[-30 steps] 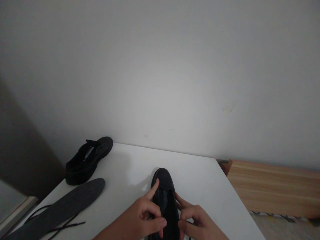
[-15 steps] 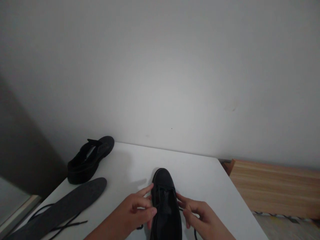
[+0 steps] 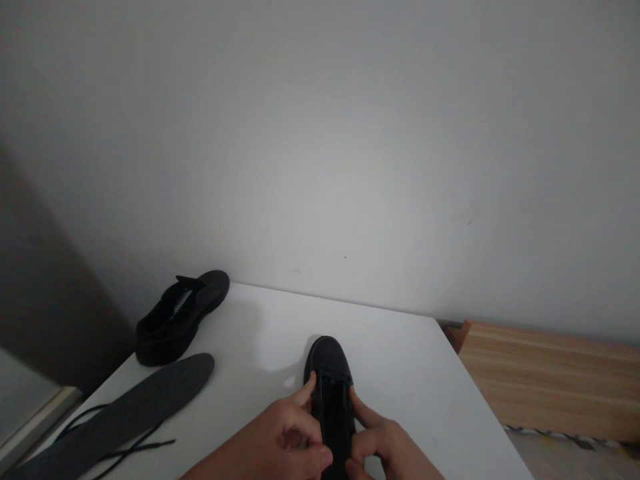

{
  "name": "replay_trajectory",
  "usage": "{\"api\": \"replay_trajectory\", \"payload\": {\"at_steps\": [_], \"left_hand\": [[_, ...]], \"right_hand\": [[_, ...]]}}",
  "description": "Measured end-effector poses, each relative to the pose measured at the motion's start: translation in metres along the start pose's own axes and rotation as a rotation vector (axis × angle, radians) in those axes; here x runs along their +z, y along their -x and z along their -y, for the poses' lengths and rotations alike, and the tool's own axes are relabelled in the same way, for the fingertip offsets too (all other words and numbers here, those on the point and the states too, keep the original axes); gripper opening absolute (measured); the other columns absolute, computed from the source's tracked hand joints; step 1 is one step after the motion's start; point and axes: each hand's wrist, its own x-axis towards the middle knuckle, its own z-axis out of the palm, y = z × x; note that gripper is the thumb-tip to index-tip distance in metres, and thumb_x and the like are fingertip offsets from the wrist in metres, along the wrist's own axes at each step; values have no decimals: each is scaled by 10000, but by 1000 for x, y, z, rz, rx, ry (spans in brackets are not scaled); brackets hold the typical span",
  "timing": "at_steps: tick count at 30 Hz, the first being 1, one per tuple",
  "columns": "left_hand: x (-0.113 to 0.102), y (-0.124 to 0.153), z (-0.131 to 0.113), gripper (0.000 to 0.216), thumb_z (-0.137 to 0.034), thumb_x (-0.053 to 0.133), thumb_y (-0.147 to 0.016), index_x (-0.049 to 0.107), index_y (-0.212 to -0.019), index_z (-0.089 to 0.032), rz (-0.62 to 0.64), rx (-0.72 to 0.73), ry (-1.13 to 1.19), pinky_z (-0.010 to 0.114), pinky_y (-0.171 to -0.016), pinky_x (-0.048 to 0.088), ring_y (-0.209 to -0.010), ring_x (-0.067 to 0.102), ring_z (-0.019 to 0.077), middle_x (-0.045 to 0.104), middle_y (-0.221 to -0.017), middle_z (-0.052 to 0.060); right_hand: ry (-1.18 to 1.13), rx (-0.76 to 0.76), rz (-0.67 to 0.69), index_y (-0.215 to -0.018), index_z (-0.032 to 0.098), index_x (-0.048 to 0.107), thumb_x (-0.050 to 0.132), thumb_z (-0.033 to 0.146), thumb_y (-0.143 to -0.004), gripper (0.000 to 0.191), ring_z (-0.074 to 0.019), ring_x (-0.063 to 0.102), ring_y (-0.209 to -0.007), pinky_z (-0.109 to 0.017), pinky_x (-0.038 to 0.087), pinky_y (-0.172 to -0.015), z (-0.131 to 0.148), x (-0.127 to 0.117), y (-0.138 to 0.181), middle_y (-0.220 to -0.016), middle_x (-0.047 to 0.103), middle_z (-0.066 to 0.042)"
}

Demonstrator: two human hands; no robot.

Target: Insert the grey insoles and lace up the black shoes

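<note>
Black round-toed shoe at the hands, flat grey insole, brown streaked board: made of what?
Black round-toed shoe: probably leather or imitation, low sheen; smooth toe.
Flat grey insole: perhaps felt or fabric, matt; no highlights.
Brown streaked board: wood or laminate, can't tell; parallel grain lines, dull.

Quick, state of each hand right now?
Left hand: partly curled, touching the black shoe at its left; anything pinched can't be told.
Right hand: partly curled, touching its right side; anything pinched can't be told.

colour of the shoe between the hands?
The shoe is black; its toe shows best in the head view.
</note>
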Motion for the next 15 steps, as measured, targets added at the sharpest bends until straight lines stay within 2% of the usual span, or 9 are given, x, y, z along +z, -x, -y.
{"api": "replay_trajectory", "payload": {"at_steps": [3, 5, 7, 9, 12, 14, 15], "left_hand": [[-1, 1, 1, 250, -384, 717, -819, 754, -688, -175, -7, -17, 20, 480, -1129, 342, -1456, 358, 379, 559, -1467, 72], [-4, 2, 3, 270, -409, 712, -831, 758, -699, -178, 7, 17, 26, 460, -1129, 346, -1432, 399, 363, 634, -1371, 79], [-8, 2, 5, 285, -421, 699, -850, 762, -703, -186, 43, 40, 5, 447, -1144, 329, -1429, 407, 342, 730, -1177, 86], [-13, 3, 4, 287, -417, 677, -875, 766, -708, -200, 78, 42, -44, 440, -1182, 271, -1458, 366, 313, 770, -986, 71], [-19, 5, -1, 302, -413, 633, -916, 768, -728, -219, 75, 22, -165, 443, -1218, 185, -1500, 284, 280, 765, -859, 48], [-22, 7, -6, 319, -416, 601, -934, 760, -736, -222, 6, 21, -232, 424, -1190, 247, -1480, 320, 283, 763, -924, 53], [-22, 8, -9, 324, -414, 585, -941, 753, -742, -220, -50, 28, -253, 393, -1151, 309, -1435, 390, 284, 756, -998, 57]], "right_hand": [[-58, -1, -15, -573, 247, 671, 655, 291, -807, 238, -227, 753, -756, -400, 423, -1105, -4, 0, 0, -723, 767, 20], [-71, 7, -38, -585, 230, 668, 689, 319, -784, 219, -261, 754, -910, -422, 432, -1101, -8, -1, 2, -964, 799, -11], [-71, 29, -54, -613, 216, 677, 697, 350, -791, 224, -314, 700, -1107, -449, 441, -1092, -13, -3, 5, -1276, 708, -45], [-77, 40, -65, -687, 214, 714, 665, 403, -847, 253, -346, 598, -1269, -472, 428, -1100, -18, -6, 10, -1454, 561, -64], [-68, 28, -106, -782, 221, 764, 594, 495, -923, 352, -339, 528, -1345, -472, 408, -1111, -22, -12, 16, -1512, 495, -89], [1, 1, -186, -763, 226, 771, 568, 539, -931, 410, -335, 593, -1275, -445, 454, -1061, -17, -16, 17, -1454, 570, -114], [51, -9, -221, -744, 228, 765, 549, 543, -939, 428, -322, 646, -1195, -417, 492, -1007, -13, -19, 17, -1366, 645, -128]]}}
